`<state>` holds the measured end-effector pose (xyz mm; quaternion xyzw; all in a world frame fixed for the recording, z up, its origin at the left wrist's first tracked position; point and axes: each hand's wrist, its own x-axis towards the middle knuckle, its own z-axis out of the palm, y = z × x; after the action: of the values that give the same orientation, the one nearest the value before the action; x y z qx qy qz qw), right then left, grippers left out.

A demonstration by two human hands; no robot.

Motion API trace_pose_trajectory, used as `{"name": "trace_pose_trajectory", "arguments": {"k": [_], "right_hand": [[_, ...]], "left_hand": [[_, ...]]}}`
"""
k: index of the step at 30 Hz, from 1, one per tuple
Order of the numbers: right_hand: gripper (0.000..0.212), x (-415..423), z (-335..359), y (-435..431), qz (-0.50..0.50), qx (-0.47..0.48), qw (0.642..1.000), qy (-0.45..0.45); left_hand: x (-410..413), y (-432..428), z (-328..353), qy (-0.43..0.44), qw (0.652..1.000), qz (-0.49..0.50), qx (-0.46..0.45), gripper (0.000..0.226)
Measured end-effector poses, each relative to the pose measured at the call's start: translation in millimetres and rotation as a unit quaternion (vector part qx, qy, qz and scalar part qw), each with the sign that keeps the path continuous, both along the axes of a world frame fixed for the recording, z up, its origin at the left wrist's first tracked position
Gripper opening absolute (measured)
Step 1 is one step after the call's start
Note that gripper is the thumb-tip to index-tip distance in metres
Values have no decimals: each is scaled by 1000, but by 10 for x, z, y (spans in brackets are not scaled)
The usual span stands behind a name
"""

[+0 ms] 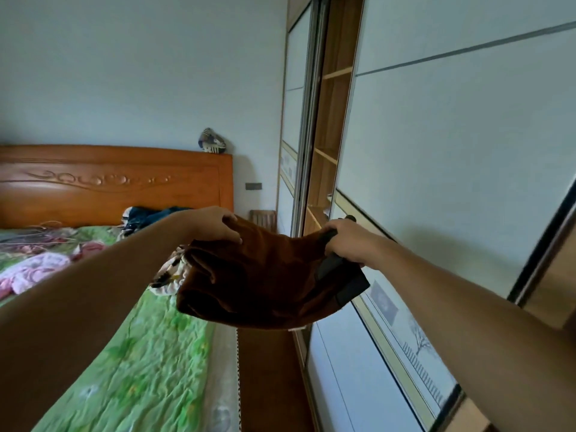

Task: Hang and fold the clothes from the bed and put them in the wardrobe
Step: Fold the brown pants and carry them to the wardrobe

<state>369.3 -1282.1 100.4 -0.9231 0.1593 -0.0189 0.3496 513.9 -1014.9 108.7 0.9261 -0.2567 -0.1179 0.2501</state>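
Observation:
A folded brown garment point(258, 279) with a black band along one edge hangs in the air between my hands, above the bed's edge. My left hand point(215, 224) grips its far left corner from above. My right hand point(349, 241) grips the right side, fingers curled round the black band. The wardrobe point(461, 145) stands at the right; its sliding doors leave a gap showing wooden shelves point(333, 113). On the bed point(140, 353) lie a dark blue garment point(156, 216), pink clothes point(34, 269) and a patterned piece point(170, 275) partly hidden behind the brown garment.
The bed has a green floral cover and an orange wooden headboard point(115, 182) with a small patterned object point(212, 141) on top. A narrow aisle point(268, 378) runs between bed and wardrobe. Thin hangers point(37, 233) lie near the headboard.

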Motion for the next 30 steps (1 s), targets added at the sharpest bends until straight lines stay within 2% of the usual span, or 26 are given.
{"name": "trace_pose_trajectory", "arguments": {"k": [5,14,30], "right_hand": [[28,1287,-116,-329,30,-20,999,-1],[27,3629,-8,-796,52,-17,998,-26],[34,5556,272,-1364,79,0,996,-36]], "left_hand": [[1098,-275,-138,7,1000,17,-19,49],[3236,-681,-19,-4,998,57,-29,49],[5040,-1118,265,4,995,94,-42,46]]}}
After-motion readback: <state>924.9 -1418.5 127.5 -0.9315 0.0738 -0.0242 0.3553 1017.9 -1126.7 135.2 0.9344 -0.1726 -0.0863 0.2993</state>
